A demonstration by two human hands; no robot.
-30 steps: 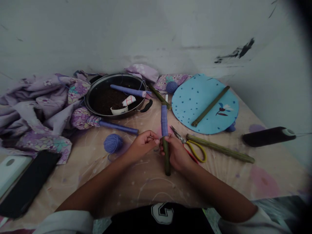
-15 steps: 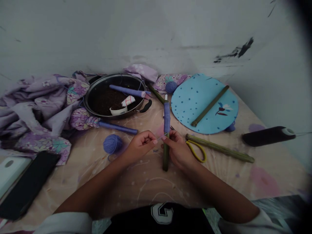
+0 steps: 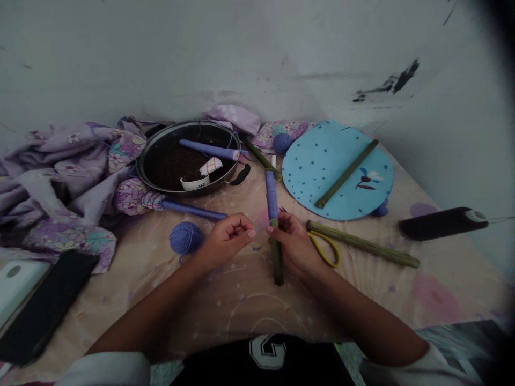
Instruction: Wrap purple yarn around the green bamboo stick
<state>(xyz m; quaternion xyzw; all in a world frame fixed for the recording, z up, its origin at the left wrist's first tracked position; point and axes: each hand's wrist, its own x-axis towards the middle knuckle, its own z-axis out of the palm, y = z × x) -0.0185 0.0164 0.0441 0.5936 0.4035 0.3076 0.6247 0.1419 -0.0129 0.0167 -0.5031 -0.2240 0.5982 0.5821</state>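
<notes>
My right hand (image 3: 294,244) is closed around the green plant stick (image 3: 277,262), gripping it just below a sleeve of blue yarn wrapping (image 3: 272,198) on its upper half. The stick stands nearly lengthwise in front of me, slightly tilted left at the top. To its left, my left hand (image 3: 231,235) is pinched, thumb against curled fingers. A thin yarn strand ran from those fingertips to the stick in the earlier frame; now it is too faint to make out. Beside the left wrist lies a blue yarn ball (image 3: 185,238).
A dark pan (image 3: 164,185) holds soil, a wrapped stick and a small cup. Right of centre are a round blue mat (image 3: 301,166) with a stick on it, yellow-handled scissors (image 3: 333,252) and another thick stick (image 3: 364,245). A phone (image 3: 50,305) and floral cloth (image 3: 72,182) lie left.
The stick's upper end has swung left and its lower end slightly right, baring a white object behind it. My left hand has shifted slightly left, and the strand between the hands no longer shows.
</notes>
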